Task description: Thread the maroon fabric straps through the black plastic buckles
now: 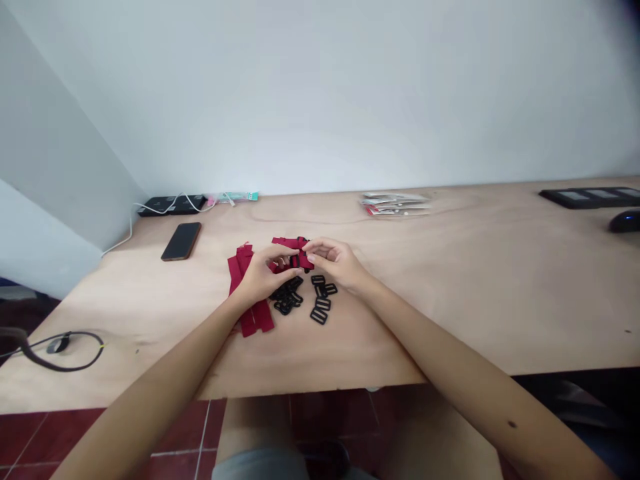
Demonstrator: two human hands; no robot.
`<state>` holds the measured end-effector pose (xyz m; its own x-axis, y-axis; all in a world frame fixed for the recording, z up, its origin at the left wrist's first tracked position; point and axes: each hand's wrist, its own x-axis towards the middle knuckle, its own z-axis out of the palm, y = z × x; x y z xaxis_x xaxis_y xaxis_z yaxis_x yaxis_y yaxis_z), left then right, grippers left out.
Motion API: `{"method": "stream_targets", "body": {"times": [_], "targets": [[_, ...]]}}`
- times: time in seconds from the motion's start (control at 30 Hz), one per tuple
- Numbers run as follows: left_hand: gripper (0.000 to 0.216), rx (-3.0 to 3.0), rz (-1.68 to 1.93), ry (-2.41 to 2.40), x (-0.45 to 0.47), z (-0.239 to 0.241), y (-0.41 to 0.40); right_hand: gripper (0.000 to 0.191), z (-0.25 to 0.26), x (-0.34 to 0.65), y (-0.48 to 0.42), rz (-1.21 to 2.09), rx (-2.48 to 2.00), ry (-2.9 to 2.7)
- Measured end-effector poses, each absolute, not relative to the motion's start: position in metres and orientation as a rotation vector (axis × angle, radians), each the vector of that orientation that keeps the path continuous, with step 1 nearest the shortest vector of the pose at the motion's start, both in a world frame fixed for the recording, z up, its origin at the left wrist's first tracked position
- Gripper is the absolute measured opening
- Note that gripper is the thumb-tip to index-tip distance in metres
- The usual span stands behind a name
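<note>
My left hand (265, 272) and right hand (341, 263) pinch the strap (303, 261); I judge it light and soft, best gripped beside its stiffer buckle (294, 262)

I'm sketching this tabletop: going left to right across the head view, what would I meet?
Looped dark cable, phone, red fabric strips, heaped black pieces, loose black slider buckles, stack of flat packets, dark device with a blue light.
</note>
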<state>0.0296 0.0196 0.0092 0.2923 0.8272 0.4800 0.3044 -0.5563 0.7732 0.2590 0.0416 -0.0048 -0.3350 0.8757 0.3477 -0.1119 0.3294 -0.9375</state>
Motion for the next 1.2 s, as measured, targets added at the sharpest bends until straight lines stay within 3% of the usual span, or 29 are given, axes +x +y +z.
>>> {"method": "stream_targets", "body": {"times": [0.73,0.97,1.2], "targets": [[0.031,2.149,1.3,0.861,0.033,0.007,0.02,0.039,-0.009,0.251,0.038,1.401,-0.675,-1.4],[0.026,2.296,1.383,0.841,0.035,-0.003,0.023,0.058,-0.013,0.24,0.035,1.305,-0.619,-1.512],[0.018,2.396,1.393,0.925,0.035,-0.003,0.022,0.034,-0.017,0.241,0.038,1.15,-0.726,-1.583]]}}
